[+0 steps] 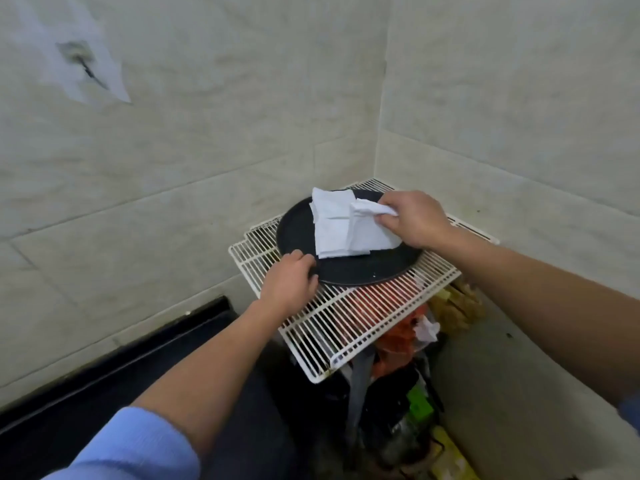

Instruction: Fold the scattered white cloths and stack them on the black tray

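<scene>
Head view. A round black tray (299,225) lies on a white wire rack (363,317) set into the corner of two tiled walls (207,116). A stack of folded white cloths (330,225) rests on the far half of the tray, its edges roughly squared. One top cloth (375,233) lies partly over the right side of the stack and reaches toward the tray's right rim.

The right hand (415,220) is at the far right corner of this top cloth, with thumb and fingers curled and pinching a bunched edge of the fabric. The left hand (287,282) is at the near left rim of the tray, its fingers curled over the edge and gripping it. Both forearms are bare; a light blue sleeve (131,445) shows at the lower left. Mixed clutter (401,341), partly red and orange, sits beneath the rack; its items cannot be identified.
</scene>
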`<state>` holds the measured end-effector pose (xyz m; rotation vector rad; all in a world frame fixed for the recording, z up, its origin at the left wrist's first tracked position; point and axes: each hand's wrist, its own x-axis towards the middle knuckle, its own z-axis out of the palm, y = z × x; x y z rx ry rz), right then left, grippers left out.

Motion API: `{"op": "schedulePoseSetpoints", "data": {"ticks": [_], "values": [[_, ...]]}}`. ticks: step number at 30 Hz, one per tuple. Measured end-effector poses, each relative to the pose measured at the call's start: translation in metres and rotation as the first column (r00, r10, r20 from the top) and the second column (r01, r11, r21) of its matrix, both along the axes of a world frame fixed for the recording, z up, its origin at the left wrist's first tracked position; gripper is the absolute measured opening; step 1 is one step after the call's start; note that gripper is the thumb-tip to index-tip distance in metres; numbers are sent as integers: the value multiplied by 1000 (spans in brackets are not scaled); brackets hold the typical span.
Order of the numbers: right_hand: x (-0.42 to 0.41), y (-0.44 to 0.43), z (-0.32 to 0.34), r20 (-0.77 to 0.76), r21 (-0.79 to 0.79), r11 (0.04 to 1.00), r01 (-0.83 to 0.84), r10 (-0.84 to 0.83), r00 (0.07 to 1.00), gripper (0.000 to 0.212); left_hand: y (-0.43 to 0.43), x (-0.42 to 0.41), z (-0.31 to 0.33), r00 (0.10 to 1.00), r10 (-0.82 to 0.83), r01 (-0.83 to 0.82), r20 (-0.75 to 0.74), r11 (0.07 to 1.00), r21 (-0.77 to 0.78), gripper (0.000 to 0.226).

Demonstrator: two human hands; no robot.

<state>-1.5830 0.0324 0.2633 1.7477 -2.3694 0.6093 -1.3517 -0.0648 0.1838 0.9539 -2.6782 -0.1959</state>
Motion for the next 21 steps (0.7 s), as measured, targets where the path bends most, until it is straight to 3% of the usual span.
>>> {"op": "schedulePoseSetpoints", "data": {"ticks": [11, 21], "values": [[-77, -137, -8, 180, 75, 946, -314, 297, 938, 9, -42, -70, -11, 942, 333, -337, 52, 936, 100, 25], [-102, -222, -37, 235, 163, 939, -304, 262, 936, 17, -43, -76, -30, 908, 419, -420, 13, 907, 45, 23]]}}
